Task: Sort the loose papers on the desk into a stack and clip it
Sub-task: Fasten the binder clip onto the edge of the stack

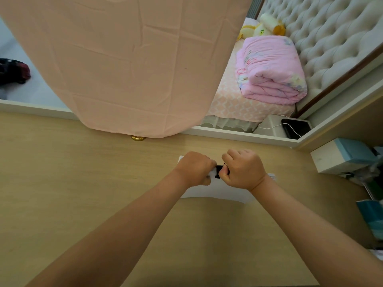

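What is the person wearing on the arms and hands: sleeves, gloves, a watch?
Nothing that shows. The left hand and right hand are ungloved. The left forearm and right forearm are bare to the frame edge, with no sleeves. Neither wrist carries a watch or bracelet. Rings cannot be made out.

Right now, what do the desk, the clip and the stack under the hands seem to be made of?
The desk looks like pale wood or wood-look laminate, matte, faint grain. The clip is black, probably painted metal with a wire handle, mostly hidden. The stack is white paper, thin flat sheets.
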`<action>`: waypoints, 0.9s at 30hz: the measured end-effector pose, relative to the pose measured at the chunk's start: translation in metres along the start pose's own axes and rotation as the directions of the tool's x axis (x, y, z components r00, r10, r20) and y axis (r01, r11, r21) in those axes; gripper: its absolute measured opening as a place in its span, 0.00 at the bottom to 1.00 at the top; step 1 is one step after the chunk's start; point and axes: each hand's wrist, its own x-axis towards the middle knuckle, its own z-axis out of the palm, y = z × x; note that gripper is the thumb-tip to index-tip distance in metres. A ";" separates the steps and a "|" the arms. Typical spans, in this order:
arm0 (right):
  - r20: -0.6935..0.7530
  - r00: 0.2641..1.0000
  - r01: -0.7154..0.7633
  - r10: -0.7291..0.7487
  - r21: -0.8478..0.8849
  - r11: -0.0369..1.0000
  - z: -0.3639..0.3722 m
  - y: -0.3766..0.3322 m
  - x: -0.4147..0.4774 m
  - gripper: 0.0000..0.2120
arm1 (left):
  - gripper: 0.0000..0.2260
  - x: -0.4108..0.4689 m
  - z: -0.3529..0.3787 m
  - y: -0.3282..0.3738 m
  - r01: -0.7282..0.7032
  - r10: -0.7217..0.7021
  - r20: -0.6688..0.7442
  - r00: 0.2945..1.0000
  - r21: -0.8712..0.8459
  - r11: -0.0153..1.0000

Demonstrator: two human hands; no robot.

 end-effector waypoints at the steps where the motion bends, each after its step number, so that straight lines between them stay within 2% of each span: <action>1: 0.027 0.999 -0.023 0.023 0.020 1.000 0.000 0.000 -0.003 0.09 | 0.06 0.000 0.000 0.000 -0.006 0.006 0.001 1.000 -0.001 1.000; 4: 0.209 0.972 -0.145 0.112 0.154 0.977 -0.008 0.004 -0.009 0.18 | 0.06 -0.002 0.000 0.001 -0.018 0.018 0.005 1.000 -0.008 1.000; 5: 0.319 0.936 -0.224 0.147 0.219 0.950 -0.014 0.006 -0.010 0.21 | 0.06 -0.002 0.000 0.001 -0.017 0.017 0.007 1.000 -0.006 1.000; 7: 0.542 0.820 -0.397 0.185 0.303 0.866 -0.025 0.011 -0.009 0.28 | 0.06 -0.002 0.000 0.001 -0.011 0.011 0.000 1.000 -0.004 1.000; 9: 0.636 0.743 -0.493 0.207 0.312 0.812 -0.031 0.014 -0.007 0.33 | 0.07 -0.001 0.000 0.000 -0.007 0.007 -0.004 1.000 0.002 1.000; 14: 0.609 0.745 -0.570 0.271 0.371 0.734 -0.031 0.013 -0.004 0.31 | 0.07 -0.001 0.001 -0.001 0.002 -0.001 -0.013 1.000 0.024 1.000; 18: 0.476 0.816 -0.540 0.328 0.426 0.725 -0.024 0.007 -0.017 0.26 | 0.07 0.001 0.000 -0.004 0.007 -0.006 -0.018 1.000 0.046 0.999; 22: 0.439 0.787 -0.608 0.433 0.439 0.661 -0.022 0.006 -0.024 0.24 | 0.07 0.000 0.001 -0.004 -0.001 0.001 -0.005 1.000 0.052 0.999; 24: 0.440 0.799 -0.592 0.410 0.455 0.665 -0.020 0.007 -0.025 0.24 | 0.07 0.001 0.000 -0.004 0.000 0.001 -0.013 1.000 0.058 0.998; 27: 0.516 0.786 -0.592 0.340 0.469 0.655 -0.020 0.012 -0.025 0.27 | 0.06 0.002 0.001 -0.003 -0.005 0.007 -0.025 1.000 0.067 0.998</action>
